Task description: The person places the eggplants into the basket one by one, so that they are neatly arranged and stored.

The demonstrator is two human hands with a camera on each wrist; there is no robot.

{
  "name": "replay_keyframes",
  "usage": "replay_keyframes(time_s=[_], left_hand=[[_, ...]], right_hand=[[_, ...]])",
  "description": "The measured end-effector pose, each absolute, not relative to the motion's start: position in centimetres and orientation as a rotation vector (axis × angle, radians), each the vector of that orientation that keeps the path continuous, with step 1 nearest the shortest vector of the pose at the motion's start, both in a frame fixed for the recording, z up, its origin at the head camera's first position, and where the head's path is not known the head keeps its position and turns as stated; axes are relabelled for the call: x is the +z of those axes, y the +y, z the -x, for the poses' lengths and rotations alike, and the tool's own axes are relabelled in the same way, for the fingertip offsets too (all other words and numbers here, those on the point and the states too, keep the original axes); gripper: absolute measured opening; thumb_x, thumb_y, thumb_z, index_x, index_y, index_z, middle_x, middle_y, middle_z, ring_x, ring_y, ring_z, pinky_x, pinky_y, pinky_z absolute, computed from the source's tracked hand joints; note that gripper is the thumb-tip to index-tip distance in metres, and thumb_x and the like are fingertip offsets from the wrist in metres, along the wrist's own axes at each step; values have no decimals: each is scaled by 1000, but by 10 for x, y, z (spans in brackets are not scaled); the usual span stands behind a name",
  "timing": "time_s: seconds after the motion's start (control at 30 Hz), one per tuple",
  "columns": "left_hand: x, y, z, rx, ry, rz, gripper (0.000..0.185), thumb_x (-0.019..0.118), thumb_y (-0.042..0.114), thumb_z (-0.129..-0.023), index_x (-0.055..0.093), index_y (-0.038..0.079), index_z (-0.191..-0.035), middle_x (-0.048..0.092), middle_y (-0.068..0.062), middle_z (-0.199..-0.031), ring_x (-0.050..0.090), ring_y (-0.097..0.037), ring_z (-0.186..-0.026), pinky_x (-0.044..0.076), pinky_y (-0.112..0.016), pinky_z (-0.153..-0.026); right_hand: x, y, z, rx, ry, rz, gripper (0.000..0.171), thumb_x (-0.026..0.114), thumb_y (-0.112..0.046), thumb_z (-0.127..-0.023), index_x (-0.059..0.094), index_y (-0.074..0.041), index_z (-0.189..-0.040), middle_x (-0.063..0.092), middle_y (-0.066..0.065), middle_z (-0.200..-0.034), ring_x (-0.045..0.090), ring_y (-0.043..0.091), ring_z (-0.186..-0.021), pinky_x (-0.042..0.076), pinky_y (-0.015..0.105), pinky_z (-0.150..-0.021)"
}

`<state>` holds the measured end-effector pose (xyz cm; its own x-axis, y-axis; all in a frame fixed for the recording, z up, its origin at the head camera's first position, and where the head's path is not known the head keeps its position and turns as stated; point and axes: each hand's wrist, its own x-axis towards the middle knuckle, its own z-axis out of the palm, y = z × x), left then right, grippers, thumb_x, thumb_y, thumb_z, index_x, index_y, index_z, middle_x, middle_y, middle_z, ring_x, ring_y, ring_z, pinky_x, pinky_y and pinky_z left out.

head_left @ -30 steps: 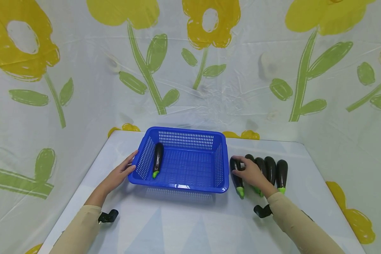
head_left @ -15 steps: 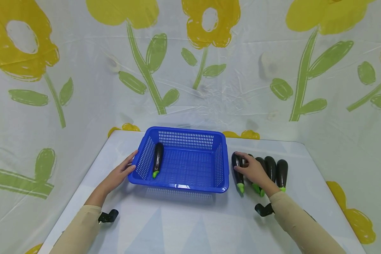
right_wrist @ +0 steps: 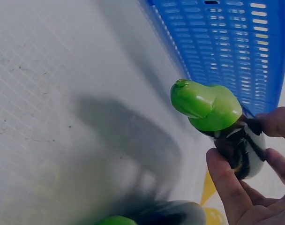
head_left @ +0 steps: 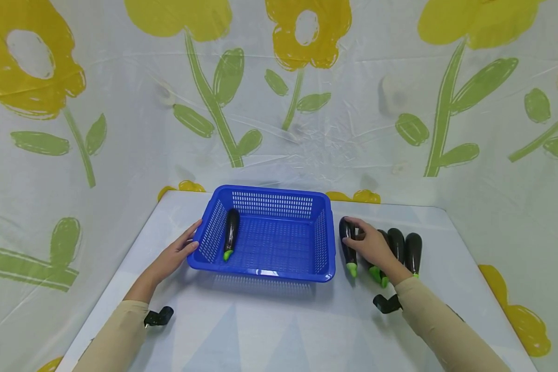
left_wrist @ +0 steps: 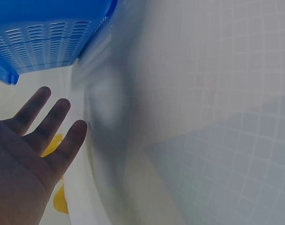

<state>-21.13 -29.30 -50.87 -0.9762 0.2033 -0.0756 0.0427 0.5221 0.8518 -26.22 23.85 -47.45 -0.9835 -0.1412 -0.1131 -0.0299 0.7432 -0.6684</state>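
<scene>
Your left hand [head_left: 175, 257] lies with straight fingers against the left wall of the blue basket [head_left: 285, 268] on the desk [head_left: 260, 320]. One eggplant [head_left: 231, 234] lies inside, at its left side. Your right hand [head_left: 374, 248] grips another eggplant [head_left: 348, 248] just beside the basket's right wall, lifted from the desk, next to three more eggplants [head_left: 405, 247].

Eggplants [head_left: 402, 247] right of basket [head_left: 265, 258]; one [head_left: 231, 233] inside.

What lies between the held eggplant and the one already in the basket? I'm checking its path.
In the head view only the blue basket's right wall and bare floor separate the held eggplant in the right hand from the basket's eggplant.
</scene>
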Motion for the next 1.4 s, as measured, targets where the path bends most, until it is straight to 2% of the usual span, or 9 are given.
replay_keyframes(time_s=[0.13, 0.3, 0.7, 1.07, 1.4], left_hand=[[-510, -294, 212, 1433, 2601, -216, 65, 45, 38, -109, 13, 30, -165, 22, -32, -162, 25, -58, -144, 25, -75, -109], [-511, -294, 212, 1434, 2604, -231, 64, 43, 38, -109, 13, 27, -165, 22, -33, -161, 25, -58, -144, 24, -75, -110], [-511, -294, 213, 1425, 2611, -231, 64, 43, 38, -109, 13, 28, -165, 22, -33, -161, 26, -58, -144, 25, -75, -109], [-511, -295, 212, 1429, 2603, -234, 64, 44, 38, -109, 13, 28, -165, 22, -33, -161, 26, -58, -144, 25, -75, -110], [-511, -294, 212, 1432, 2604, -233, 65, 45, 37, -109, 13, 30, -165, 23, -33, -161, 26, -58, -144, 26, -74, -109]], right_hand=[[-470, 237, 263, -1074, 2796, 156, 65, 69, -34, -97, 43, -21, -155, 47, 20, -151, 61, 37, -115, 55, 49, -87], [-465, 236, 264, -1092, 2795, 180, 66, 69, -34, -97, 42, -20, -156, 46, 21, -152, 62, 37, -115, 55, 52, -91], [-453, 228, 265, -1133, 2793, 168, 67, 69, -35, -96, 42, -23, -156, 44, 19, -154, 62, 37, -115, 56, 51, -90], [-440, 223, 265, -1147, 2802, 181, 66, 68, -33, -97, 41, -20, -156, 42, 21, -154, 60, 40, -120, 56, 50, -89], [-428, 216, 266, -1178, 2776, 170, 66, 69, -34, -96, 43, -21, -156, 42, 24, -154, 57, 43, -126, 53, 57, -95]])
